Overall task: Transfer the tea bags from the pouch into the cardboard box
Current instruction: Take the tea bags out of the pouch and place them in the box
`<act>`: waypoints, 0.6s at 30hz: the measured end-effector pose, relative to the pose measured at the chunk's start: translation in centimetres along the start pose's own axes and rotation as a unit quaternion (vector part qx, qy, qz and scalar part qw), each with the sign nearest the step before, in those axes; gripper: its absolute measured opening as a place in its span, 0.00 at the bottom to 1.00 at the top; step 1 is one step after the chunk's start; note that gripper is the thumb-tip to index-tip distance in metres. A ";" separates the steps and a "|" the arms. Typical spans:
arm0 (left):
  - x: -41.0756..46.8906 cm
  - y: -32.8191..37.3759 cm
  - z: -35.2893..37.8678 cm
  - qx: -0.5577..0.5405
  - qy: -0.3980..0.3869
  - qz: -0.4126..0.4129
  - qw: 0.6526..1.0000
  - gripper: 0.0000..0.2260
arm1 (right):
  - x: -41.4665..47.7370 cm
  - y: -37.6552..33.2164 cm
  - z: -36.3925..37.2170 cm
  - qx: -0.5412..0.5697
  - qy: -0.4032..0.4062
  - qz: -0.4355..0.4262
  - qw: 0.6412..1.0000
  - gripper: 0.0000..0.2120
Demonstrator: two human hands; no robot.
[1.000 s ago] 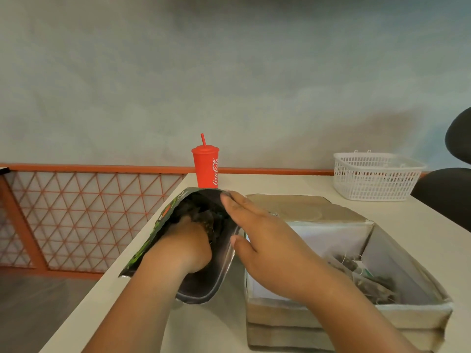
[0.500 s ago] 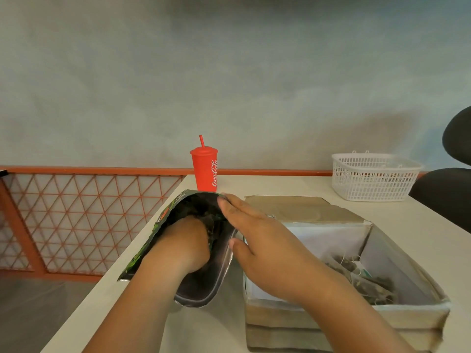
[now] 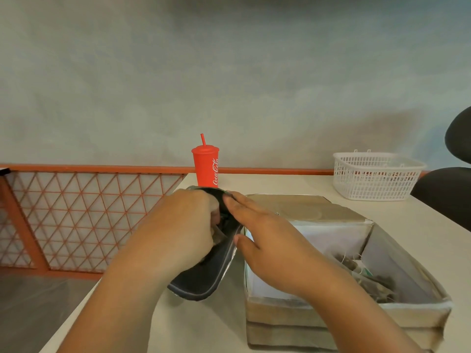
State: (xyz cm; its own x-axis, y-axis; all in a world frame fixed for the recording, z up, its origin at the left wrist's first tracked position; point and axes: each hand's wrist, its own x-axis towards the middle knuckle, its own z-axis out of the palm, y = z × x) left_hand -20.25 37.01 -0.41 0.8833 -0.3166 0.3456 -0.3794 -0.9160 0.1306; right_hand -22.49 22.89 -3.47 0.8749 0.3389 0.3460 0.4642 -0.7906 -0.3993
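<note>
Pouch stood tilted on the worktop at 9 o'clock of the cardboard box, just beside it. Right hand: grip clamped on the pouch's rim, flat fingers over the edge and thumb against the outer wall, propping the mouth wide. Left hand: fingers curled at the pouch mouth; could not tell whether the grip enclosed anything. Some tea bags lay heaped toward the box's 3 o'clock end. Red cup at 12 o'clock of the pouch; white basket at 1 o'clock of the box. Risks, as judged: strings might snag on the rim and drag extra bags onto the worktop; a loose handful could shed bags in the gap between pouch and box; a slack rim hold could let the pouch collapse or tip.
</note>
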 end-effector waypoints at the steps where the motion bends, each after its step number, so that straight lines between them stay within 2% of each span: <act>1: -0.2 -0.1 -0.7 -0.040 -0.008 -0.001 0.999 0.07 | 0.0 0.1 0.1 -0.001 0.001 0.002 1.000 0.28; 3: -0.9 -0.5 -2.0 -0.105 0.009 0.008 0.994 0.10 | 0.1 0.1 0.2 0.003 0.001 0.002 1.000 0.28; 6: -1.8 -0.8 -3.5 -0.191 0.063 0.017 0.979 0.09 | 0.3 0.1 0.5 0.017 -0.009 -0.006 1.000 0.27; 8: -2.0 -0.8 -4.0 -0.240 0.072 0.016 0.968 0.08 | 0.2 0.0 0.4 0.031 -0.017 -0.003 0.999 0.26; 11: -1.9 -0.8 -4.0 -0.294 0.094 0.014 0.951 0.09 | 0.1 -0.1 0.0 0.070 -0.050 0.014 0.996 0.21; 14: -1.5 -0.7 -3.6 -0.342 0.113 0.021 0.933 0.07 | 0.0 -0.5 -0.4 0.188 -0.077 0.042 0.978 0.14; 18: -1.1 -0.4 -3.1 -0.387 0.110 0.037 0.915 0.06 | -0.2 -0.9 -1.1 0.345 -0.061 0.056 0.935 0.10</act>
State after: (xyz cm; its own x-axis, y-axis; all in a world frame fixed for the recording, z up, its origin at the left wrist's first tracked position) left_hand -21.98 38.47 2.07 0.8028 -0.2349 0.5480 -0.5925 -0.4176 0.6889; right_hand -23.24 22.99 -2.27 0.9127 0.3636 0.1865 0.3108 -0.3213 -0.8945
